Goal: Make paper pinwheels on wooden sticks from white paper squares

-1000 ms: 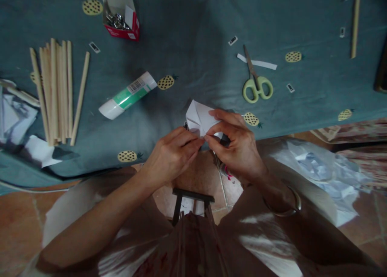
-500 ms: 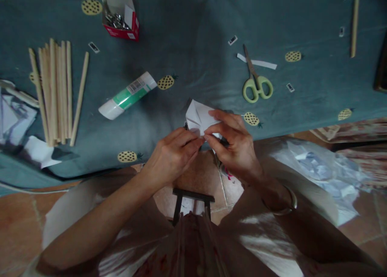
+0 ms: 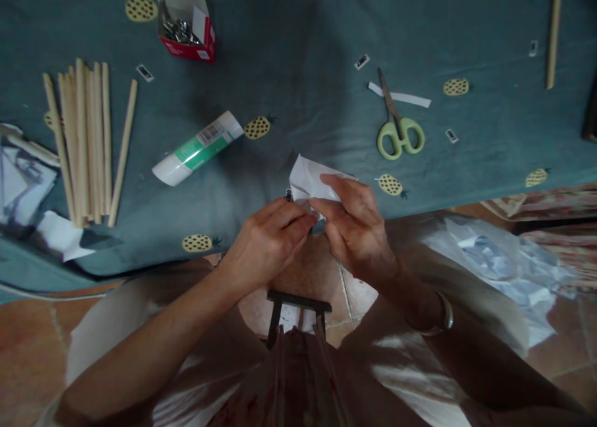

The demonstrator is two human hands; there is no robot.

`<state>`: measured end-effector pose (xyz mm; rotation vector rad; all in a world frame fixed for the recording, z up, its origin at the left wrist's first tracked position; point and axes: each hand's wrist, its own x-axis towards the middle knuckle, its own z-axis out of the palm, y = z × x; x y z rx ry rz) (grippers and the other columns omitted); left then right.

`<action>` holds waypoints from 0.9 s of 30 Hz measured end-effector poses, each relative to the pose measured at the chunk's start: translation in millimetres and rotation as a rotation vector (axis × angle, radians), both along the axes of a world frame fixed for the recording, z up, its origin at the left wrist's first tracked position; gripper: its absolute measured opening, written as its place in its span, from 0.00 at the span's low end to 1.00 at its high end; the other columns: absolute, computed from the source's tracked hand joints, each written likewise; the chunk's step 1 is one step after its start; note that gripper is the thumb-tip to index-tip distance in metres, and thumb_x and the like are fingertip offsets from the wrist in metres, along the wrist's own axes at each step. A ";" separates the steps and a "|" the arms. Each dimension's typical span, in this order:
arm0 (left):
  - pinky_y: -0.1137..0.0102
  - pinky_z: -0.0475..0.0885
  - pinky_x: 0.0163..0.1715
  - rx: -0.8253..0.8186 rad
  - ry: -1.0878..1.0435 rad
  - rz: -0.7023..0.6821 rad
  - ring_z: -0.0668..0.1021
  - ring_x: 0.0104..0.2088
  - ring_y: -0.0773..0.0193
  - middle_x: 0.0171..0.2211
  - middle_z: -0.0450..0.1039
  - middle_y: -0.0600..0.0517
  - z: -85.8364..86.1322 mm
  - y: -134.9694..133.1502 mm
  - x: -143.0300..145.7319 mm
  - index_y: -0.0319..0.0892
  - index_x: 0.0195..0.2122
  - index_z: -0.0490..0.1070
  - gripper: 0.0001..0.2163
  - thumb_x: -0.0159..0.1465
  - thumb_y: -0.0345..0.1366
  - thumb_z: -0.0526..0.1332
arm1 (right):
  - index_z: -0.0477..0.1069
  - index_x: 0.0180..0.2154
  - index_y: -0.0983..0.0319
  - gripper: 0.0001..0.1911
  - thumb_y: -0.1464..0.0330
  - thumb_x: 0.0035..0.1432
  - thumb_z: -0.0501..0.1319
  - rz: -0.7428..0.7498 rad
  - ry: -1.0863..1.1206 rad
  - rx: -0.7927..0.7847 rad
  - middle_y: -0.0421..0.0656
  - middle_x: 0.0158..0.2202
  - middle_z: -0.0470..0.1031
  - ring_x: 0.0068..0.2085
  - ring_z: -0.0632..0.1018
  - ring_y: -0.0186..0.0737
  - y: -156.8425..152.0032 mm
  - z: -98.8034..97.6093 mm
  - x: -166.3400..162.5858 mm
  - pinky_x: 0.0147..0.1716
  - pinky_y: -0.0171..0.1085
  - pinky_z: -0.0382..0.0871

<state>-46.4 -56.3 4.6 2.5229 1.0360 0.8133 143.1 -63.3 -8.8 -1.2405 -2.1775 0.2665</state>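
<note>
A small piece of folded white paper (image 3: 308,173) lies at the table's near edge, creased into flaps. My left hand (image 3: 273,237) pinches its near left side between thumb and fingers. On the paper's right part rests my right hand (image 3: 357,222), its index finger and thumb by the crease and other fingers over the top. Both hands are closed on the paper, and part of it is hidden beneath them. Left of the paper, a green and white glue stick (image 3: 198,148) lies on its side. To the right are green-handled scissors (image 3: 400,138) across a white paper strip (image 3: 410,99).
A bundle of wooden sticks (image 3: 84,147) lies at the left, near folded papers (image 3: 28,184). An open red box (image 3: 189,46) of small metal pieces stands at the back. Another stick (image 3: 553,41) lies far right. A clear bag of papers (image 3: 499,259) is beside my right leg.
My right hand has shifted slightly left, its fingers now further over the paper's crease. My left hand keeps its pinch. The view has moved a little.
</note>
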 end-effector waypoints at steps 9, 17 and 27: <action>0.70 0.76 0.34 -0.019 0.024 0.000 0.77 0.35 0.63 0.34 0.77 0.47 4.2 1.0 2.0 0.34 0.39 0.74 0.04 0.66 0.26 0.60 | 0.72 0.46 0.58 0.13 0.76 0.66 0.53 -0.014 0.041 0.023 0.49 0.57 0.73 0.59 0.72 0.48 -0.6 -8.8 -5.4 0.54 0.52 0.71; 0.70 0.75 0.32 -0.013 0.056 0.008 0.76 0.34 0.63 0.34 0.76 0.47 1.7 1.9 2.7 0.35 0.39 0.74 0.05 0.67 0.27 0.58 | 0.74 0.48 0.56 0.16 0.75 0.66 0.52 -0.005 0.061 -0.003 0.46 0.58 0.73 0.63 0.69 0.49 1.0 -8.5 0.7 0.58 0.53 0.67; 0.66 0.75 0.36 0.057 0.111 0.040 0.75 0.38 0.61 0.37 0.76 0.48 4.3 8.3 -9.4 0.39 0.43 0.75 0.07 0.68 0.28 0.58 | 0.68 0.58 0.62 0.21 0.73 0.65 0.51 -0.083 0.051 -0.091 0.53 0.59 0.73 0.61 0.72 0.48 17.2 3.9 17.0 0.61 0.52 0.67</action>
